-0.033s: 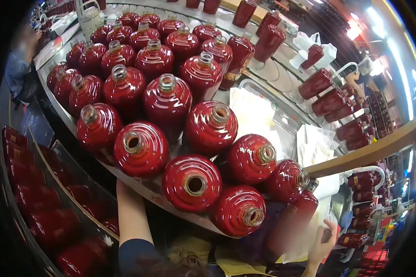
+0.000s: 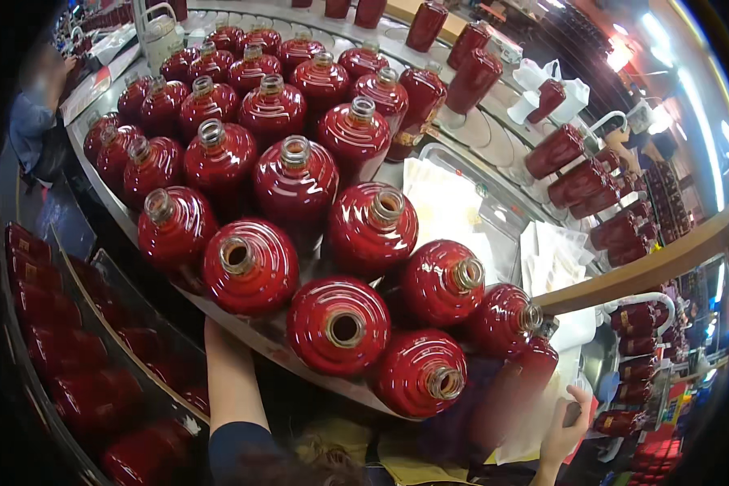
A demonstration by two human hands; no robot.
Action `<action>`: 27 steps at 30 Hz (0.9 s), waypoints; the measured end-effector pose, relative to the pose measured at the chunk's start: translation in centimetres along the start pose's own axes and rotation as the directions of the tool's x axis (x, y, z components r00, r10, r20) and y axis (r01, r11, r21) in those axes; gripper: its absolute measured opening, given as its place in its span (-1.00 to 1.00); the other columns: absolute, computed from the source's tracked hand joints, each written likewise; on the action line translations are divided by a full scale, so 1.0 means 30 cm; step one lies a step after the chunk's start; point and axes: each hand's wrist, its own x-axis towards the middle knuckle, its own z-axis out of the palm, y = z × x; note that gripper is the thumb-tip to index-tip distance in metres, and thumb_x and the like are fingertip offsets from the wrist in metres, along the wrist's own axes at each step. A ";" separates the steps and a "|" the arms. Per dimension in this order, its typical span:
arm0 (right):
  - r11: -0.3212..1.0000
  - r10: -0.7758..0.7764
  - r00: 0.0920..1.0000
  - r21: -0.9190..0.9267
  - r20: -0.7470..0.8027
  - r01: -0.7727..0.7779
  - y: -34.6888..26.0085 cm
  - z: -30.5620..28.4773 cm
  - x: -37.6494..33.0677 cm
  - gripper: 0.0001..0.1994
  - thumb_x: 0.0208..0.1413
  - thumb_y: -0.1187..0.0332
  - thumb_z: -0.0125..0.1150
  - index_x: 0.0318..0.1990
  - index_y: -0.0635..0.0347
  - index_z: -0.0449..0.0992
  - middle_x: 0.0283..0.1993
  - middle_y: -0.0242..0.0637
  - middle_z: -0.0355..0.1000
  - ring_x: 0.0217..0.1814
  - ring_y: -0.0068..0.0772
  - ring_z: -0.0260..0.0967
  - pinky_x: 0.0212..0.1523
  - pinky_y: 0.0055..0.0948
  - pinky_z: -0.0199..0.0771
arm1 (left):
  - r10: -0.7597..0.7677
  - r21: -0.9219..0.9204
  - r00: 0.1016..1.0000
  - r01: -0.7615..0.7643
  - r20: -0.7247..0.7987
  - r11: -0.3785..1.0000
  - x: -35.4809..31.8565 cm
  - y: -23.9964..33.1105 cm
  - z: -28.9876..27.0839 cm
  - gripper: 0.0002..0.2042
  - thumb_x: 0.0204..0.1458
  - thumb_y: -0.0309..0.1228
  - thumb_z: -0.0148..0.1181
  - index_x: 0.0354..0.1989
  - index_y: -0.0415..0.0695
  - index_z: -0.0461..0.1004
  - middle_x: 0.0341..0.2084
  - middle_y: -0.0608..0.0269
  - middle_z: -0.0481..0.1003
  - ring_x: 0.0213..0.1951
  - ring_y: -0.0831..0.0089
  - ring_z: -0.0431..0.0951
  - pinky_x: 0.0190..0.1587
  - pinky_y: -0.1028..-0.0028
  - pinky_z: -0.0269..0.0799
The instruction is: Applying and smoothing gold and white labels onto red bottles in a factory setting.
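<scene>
Right hand [image 2: 565, 428] of mine sits at the lower right of the head view, its fingers loosely bent and the thumb side turned up. Something dark shows between thumb and fingers, but I cannot tell whether I am gripping it. Just beside the hand, toward the middle of the frame, is a blurred red bottle [image 2: 535, 356], with pale sheets [image 2: 535, 437] between the two. My left forearm [image 2: 231, 377], in a dark blue sleeve [image 2: 239, 445], rises from the lower edge, left of centre, and ends at the rim of the counter [image 2: 255, 334]; the hand itself is hidden there, so I cannot tell how its fingers stand.

Glossy red bottles [image 2: 296, 190] crowd the counter from the upper left to the centre, standing upright with their glass necks uncapped. Right of the centre, white papers [image 2: 437, 211] lie by a clear tray [image 2: 498, 215], and a wooden bar [image 2: 648, 269] slants across the right side. More red bottles line the conveyor [image 2: 482, 130] at the upper right, and others fill the rack [image 2: 130, 312] at the lower left.
</scene>
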 end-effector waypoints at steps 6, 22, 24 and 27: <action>0.995 -0.099 0.994 0.002 -0.041 0.099 -0.061 0.047 -0.007 -0.80 0.18 0.61 0.12 -0.06 0.27 0.52 -0.29 -0.50 0.18 -0.34 -0.66 0.08 -0.36 -0.54 0.04 | 0.052 -0.012 0.998 -0.051 0.041 0.999 0.138 0.127 0.039 -0.81 0.20 -0.39 0.25 -0.11 -0.23 0.55 -0.27 0.24 0.60 -0.35 0.32 0.61 -0.29 0.31 0.55; 0.987 -0.161 0.987 0.006 0.004 0.161 -0.071 0.047 -0.016 -0.79 0.14 0.62 0.12 -0.07 0.31 0.53 -0.30 -0.39 0.34 -0.30 -0.55 0.24 -0.29 -0.53 0.20 | 0.048 -0.008 0.997 -0.048 0.054 0.999 0.181 0.249 0.054 -0.80 0.21 -0.38 0.25 -0.10 -0.24 0.56 -0.27 0.24 0.60 -0.34 0.33 0.61 -0.28 0.31 0.54; 0.977 -0.213 0.977 0.024 -0.032 0.214 -0.053 0.055 -0.015 -0.79 0.12 0.61 0.13 -0.08 0.33 0.53 -0.28 -0.34 0.38 -0.27 -0.54 0.27 -0.26 -0.53 0.22 | 0.048 0.001 0.998 -0.049 0.047 0.999 0.173 0.272 0.040 -0.80 0.21 -0.38 0.25 -0.10 -0.24 0.56 -0.27 0.24 0.60 -0.34 0.33 0.61 -0.28 0.31 0.54; 0.980 -0.039 0.998 0.195 0.051 0.028 -0.046 0.056 -0.013 -0.77 0.07 0.61 0.14 -0.10 0.35 0.53 -0.27 -0.28 0.42 -0.21 -0.48 0.32 -0.20 -0.50 0.29 | 0.046 0.016 0.999 -0.046 0.029 0.999 0.157 0.299 0.005 -0.80 0.21 -0.38 0.25 -0.10 -0.24 0.56 -0.27 0.24 0.60 -0.34 0.33 0.61 -0.27 0.31 0.54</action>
